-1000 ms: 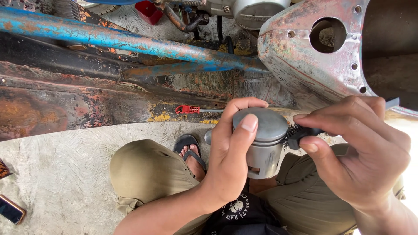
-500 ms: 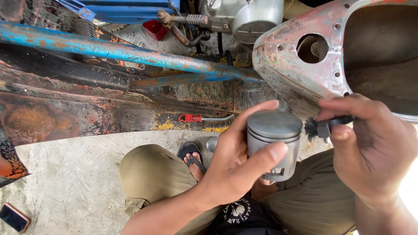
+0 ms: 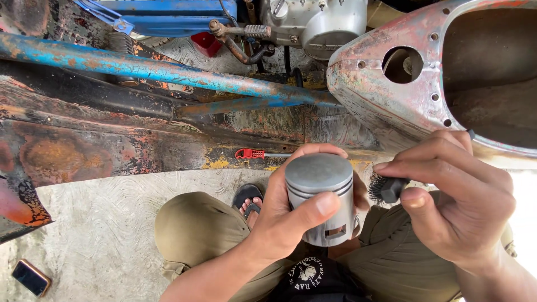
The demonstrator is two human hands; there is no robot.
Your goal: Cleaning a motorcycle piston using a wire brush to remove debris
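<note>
Since half a second ago we have barely shifted: our left hand (image 3: pixel 291 223) keeps its fingers (image 3: pixel 327 204) clamped round the one grey metal cylindrical piston (image 3: pixel 320 198), upright above our lap, its flat crown up, seemingly to steady it. Our right hand (image 3: pixel 453 207) pinches the one small black bristle brush (image 3: pixel 386 189) just right of the piston, bristles toward its side. One red-handled screwdriver (image 3: pixel 250 154) lies on the rusty frame (image 3: pixel 84 151); one dark phone (image 3: pixel 32 277) rests on the concrete floor (image 3: pixel 100 223).
</note>
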